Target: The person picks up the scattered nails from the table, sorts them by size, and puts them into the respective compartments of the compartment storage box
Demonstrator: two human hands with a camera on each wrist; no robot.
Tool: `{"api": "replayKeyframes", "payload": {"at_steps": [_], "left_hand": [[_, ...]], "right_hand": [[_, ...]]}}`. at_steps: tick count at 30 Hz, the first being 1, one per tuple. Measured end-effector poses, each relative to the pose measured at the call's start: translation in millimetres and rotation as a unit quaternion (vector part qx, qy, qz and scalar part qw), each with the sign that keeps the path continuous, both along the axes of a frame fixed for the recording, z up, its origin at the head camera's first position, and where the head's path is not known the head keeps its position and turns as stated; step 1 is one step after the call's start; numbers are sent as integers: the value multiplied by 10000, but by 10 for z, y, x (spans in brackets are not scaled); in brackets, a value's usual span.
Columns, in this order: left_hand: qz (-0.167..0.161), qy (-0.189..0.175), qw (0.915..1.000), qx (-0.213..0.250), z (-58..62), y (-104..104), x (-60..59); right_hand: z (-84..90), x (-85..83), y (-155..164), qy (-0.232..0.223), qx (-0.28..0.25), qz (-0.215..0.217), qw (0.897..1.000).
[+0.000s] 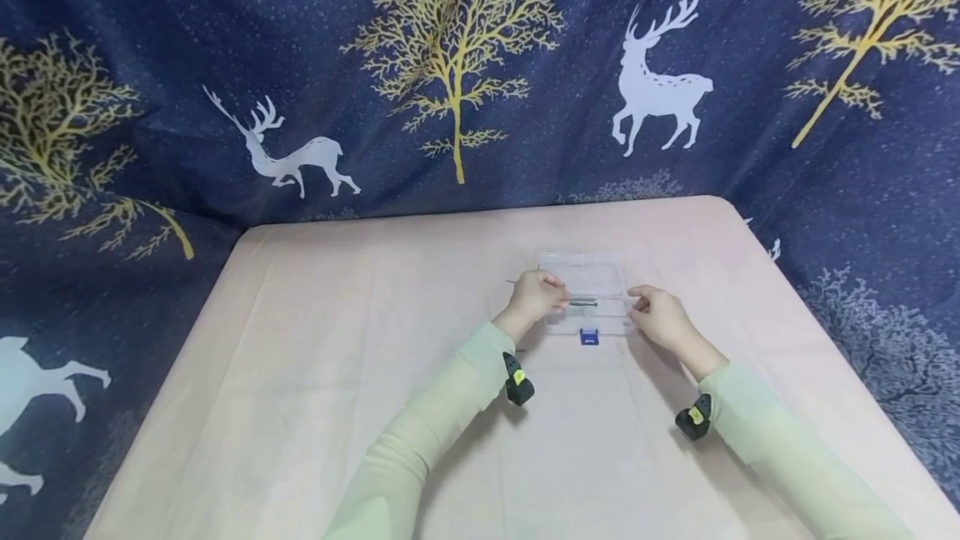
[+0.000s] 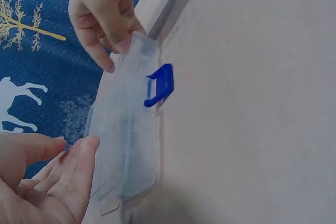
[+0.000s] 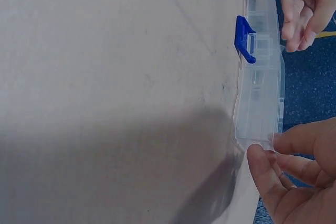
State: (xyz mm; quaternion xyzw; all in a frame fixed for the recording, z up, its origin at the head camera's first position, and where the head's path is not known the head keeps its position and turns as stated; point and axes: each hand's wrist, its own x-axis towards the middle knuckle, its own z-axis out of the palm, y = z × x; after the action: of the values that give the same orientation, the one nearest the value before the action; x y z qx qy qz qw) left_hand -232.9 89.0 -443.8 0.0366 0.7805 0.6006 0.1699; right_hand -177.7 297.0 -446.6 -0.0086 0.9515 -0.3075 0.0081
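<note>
A clear plastic case (image 1: 585, 327) with a blue latch (image 1: 589, 337) lies on the table, its transparent lid (image 1: 581, 273) raised at the far side. My right hand (image 1: 663, 319) pinches the case's right end between thumb and fingers. Over the left end is my left hand (image 1: 534, 297), thumb and fingertips close together and fingers fairly straight. Nothing clearly shows between them in the left wrist view. Thin dark rods (image 1: 582, 302) appear at the case, just right of those fingertips; their exact kind is too small to tell.
A pale pink cloth (image 1: 300, 357) covers the table. Left of my left hand a thin dark piece (image 1: 511, 281) shows, with another small dark piece (image 1: 521, 350) near that wrist. A dark blue curtain (image 1: 300, 40) with deer and trees hangs behind.
</note>
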Motion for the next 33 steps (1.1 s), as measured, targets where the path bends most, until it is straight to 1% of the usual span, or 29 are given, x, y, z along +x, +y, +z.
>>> {"api": "replayKeyframes", "payload": {"at_steps": [6, 13, 15, 18, 21, 25, 29, 33], "left_hand": [[-122, 254, 9996, 92, 44, -101, -53], [-211, 549, 9983, -60, 88, -264, -104], [-288, 669, 9972, -194, 102, -318, -111], [-520, 978, 9920, -611, 121, -397, -119], [-830, 1226, 9839, -1004, 146, -459, -114], [-1164, 1326, 9771, -1186, 169, -533, -88], [-1391, 1473, 9704, -1312, 178, -607, -51], [-1613, 1478, 9643, -1495, 176, -677, -1]], "right_hand": [[12, 0, -4, 14, -5, 23, 10000], [7, -4, 3, -45, 8, 44, 10000], [5, -2, 5, -22, 10, 57, 10000], [-3, -5, 5, 49, 11, 67, 10000], [-1, -2, 7, 94, 18, 90, 9999], [5, 4, -1, 49, 9, 82, 10000], [7, 6, -5, -22, -19, 47, 10000], [15, 9, -4, -49, -37, 23, 10000]]}}
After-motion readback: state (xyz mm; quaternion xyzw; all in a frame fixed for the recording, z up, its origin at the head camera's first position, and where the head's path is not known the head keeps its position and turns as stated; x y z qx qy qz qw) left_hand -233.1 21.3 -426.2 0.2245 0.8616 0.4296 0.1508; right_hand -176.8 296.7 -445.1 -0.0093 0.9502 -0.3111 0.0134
